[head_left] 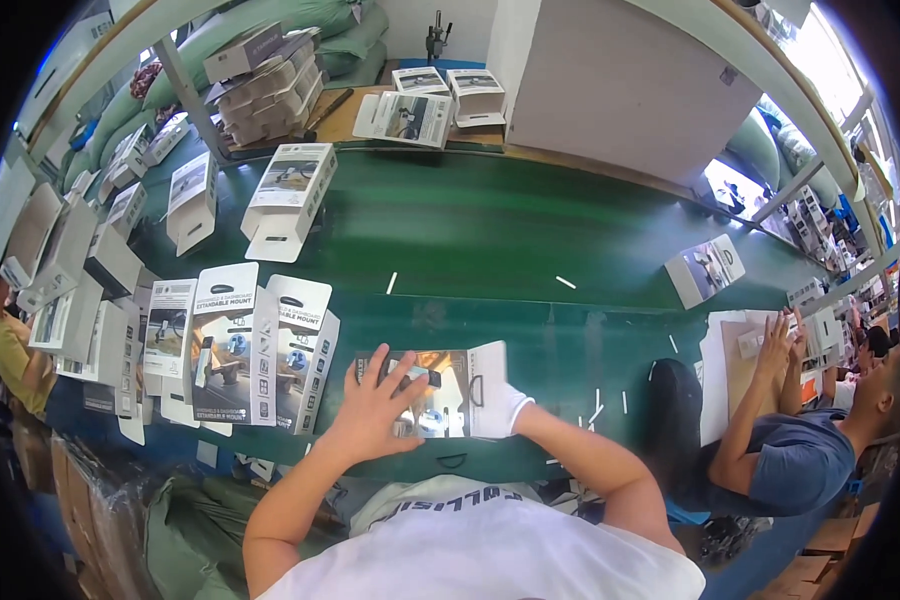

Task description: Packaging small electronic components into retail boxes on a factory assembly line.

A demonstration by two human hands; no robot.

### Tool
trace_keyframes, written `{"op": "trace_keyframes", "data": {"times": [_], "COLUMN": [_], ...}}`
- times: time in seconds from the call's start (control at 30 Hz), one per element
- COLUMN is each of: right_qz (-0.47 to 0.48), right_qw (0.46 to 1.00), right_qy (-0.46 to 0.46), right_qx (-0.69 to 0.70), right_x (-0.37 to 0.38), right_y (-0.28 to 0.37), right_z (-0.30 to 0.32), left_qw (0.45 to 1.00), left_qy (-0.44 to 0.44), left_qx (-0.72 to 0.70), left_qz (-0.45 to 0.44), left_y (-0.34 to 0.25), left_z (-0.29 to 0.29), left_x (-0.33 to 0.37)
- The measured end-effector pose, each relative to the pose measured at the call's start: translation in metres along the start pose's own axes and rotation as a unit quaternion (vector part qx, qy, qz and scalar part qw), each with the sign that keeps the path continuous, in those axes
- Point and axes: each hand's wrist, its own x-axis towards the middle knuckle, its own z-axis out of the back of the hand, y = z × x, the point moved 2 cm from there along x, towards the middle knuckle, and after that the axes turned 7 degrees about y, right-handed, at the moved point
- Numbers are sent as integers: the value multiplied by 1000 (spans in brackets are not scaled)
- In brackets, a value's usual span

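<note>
A printed cardboard box [450,405] with a dark, picture-covered face lies on the green work surface in front of me. My left hand [382,405], bare, rests on the box's left part with its fingers spread. At the other end stands a white flap [488,375] with a hang slot. My right hand [516,408], in a white glove, touches the flap's right side; its fingers blend into the white card and cannot be made out. Just left of my hands, several similar upright boxes [232,350] stand in a row with their top flaps raised.
More boxes [292,185] sit on the green belt [420,220] beyond, with a single box [705,270] at the right. Small white sticks [597,408] lie scattered on the surface. A co-worker [800,450] sits at the right. Flattened cartons [270,95] are stacked at the back left.
</note>
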Motion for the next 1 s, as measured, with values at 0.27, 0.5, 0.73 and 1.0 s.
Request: {"op": "trace_keyframes", "data": {"times": [0.27,0.5,0.73,1.0], "right_qz": [-88,-81,-175,429], "right_qw": [902,990,705,575], "right_qy": [133,-74,-257,-217], "right_qx": [400,-91,-637,-662], "right_x": [-22,-26,44,246], "right_y": [19,90,209,227], "right_z": [46,152,237,-45], "left_qw": [997,988,898,873], "left_qy": [-44,-139,-302,-262], "left_qx": [-1,-53,-310,-411], "left_qz": [66,41,-78,-13], "left_y": [-7,-21,-10,-26], "left_z": [-11,-14,-11,-25], "left_x": [5,87,44,-4]}}
